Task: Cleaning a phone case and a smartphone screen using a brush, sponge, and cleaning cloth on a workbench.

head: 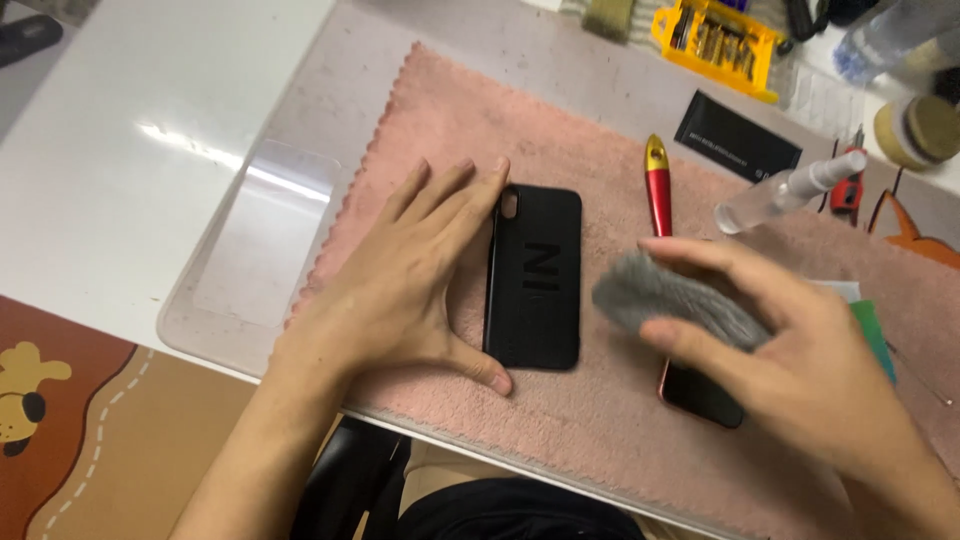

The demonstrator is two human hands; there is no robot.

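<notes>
Left hand (400,290) steadying black phone case (534,277), right hand (800,350) – grey cloth (670,300) in grip

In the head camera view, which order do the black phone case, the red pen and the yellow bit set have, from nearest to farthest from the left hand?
1. Black phone case: touching the left hand, on its right side.
2. Red pen: farther right on the pink towel, beyond the case.
3. Yellow bit set: farthest, at the table's top right edge.

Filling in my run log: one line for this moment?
left hand: steadies black phone case | right hand: holds grey cloth | surface: pink towel
</notes>
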